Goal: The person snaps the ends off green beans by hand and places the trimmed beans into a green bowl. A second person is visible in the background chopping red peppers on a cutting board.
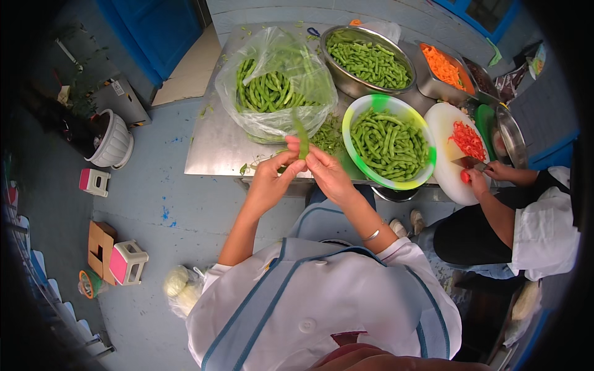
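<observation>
Before my chest, a long green bean pod (303, 141) is pinched between the fingertips of my left hand (273, 180) and my right hand (330, 175). Just beyond them, a clear plastic bag (226, 88) lies partly open, with many whole bean pods (267, 90) inside. To the right of my hands stands a plastic basin (432, 160) in white, green and yellow, filled with bean pods (390, 143). Green trimmings (328, 136) are heaped on the steel table (204, 148) between bag and basin, and more scraps lie beneath my left hand.
Behind the basin are a steel bowl (328, 76) of cut beans and a steel tray (443, 95) of orange pieces. At right, a co-worker cuts red vegetable with a cleaver (468, 162) on a white board (445, 174). Bagged cabbages (177, 287) and stools (132, 264) stand on the floor.
</observation>
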`<state>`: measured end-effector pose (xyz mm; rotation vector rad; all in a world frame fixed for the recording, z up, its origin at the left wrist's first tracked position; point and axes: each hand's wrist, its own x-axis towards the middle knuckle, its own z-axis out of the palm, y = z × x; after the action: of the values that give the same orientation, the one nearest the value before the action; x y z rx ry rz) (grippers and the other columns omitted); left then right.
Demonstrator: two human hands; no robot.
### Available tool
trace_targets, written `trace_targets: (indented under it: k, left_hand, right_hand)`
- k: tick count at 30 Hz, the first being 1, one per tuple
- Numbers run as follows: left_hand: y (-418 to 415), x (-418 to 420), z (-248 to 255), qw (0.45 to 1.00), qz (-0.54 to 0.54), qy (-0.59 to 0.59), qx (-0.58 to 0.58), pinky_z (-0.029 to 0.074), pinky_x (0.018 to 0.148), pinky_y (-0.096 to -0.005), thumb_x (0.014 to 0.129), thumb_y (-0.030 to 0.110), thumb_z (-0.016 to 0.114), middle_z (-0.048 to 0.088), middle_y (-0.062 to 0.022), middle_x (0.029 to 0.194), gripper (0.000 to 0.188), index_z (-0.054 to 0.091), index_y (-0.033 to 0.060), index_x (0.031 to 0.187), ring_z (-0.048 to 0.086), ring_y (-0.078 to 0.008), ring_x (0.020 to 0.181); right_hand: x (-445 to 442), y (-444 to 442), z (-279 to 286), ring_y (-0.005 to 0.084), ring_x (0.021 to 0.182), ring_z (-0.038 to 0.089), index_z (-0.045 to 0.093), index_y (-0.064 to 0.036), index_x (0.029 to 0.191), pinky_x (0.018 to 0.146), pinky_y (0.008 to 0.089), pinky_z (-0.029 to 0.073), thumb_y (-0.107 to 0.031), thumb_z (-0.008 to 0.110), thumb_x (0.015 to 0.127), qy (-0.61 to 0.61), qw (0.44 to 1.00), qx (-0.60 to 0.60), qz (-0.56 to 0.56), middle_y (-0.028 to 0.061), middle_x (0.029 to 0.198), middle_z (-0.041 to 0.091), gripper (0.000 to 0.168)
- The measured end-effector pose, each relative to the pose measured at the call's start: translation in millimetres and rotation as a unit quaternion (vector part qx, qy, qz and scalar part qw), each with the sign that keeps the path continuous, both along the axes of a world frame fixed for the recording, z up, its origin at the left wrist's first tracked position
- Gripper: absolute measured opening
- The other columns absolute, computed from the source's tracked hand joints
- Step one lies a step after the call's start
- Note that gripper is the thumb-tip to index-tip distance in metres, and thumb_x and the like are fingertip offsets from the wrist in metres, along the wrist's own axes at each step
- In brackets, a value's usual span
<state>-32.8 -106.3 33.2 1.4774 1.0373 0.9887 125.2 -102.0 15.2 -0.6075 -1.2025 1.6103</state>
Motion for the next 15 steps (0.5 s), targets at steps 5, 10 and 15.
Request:
trace_targets:
  k: [5,10,15]
  left_hand:
    - [8,0,-14,0.891,0.117,0.315,0.304,0.038,0.092,-0.0419,0.080,0.009,0.061,0.058,-0.0082,0.080,0.022,0.063,0.0017,0.101,0.055,-0.0247,0.079]
    - [5,1,-5,0.763,0.094,0.448,0.456,0.030,0.100,-0.0465,0.077,0.007,0.061,0.049,-0.0050,0.070,0.019,0.063,0.0039,0.096,0.052,-0.0224,0.073]
    - [0,12,-12,0.790,0.126,0.400,0.446,0.032,0.099,-0.0449,0.078,0.011,0.063,0.053,-0.0036,0.073,0.018,0.063,0.0061,0.095,0.054,-0.0213,0.074]
  right_hand:
    - [22,-5,30,0.0280,0.113,0.048,0.055,-0.002,0.116,0.100,0.0400,0.034,-0.012,0.062,0.080,-0.392,0.791,0.349,-0.314,0.0150,0.121,0.051,0.038]
    - [20,-5,42,0.0266,0.098,0.053,0.057,-0.002,0.105,0.100,0.0470,0.032,-0.012,0.062,0.076,-0.567,0.613,0.499,-0.231,0.0110,0.097,0.058,0.031]
    - [20,-1,-1,0.0233,0.067,0.056,0.058,-0.002,0.102,0.068,0.0343,0.047,-0.013,0.057,0.084,-0.482,0.760,0.380,-0.214,0.0111,0.071,0.055,0.020]
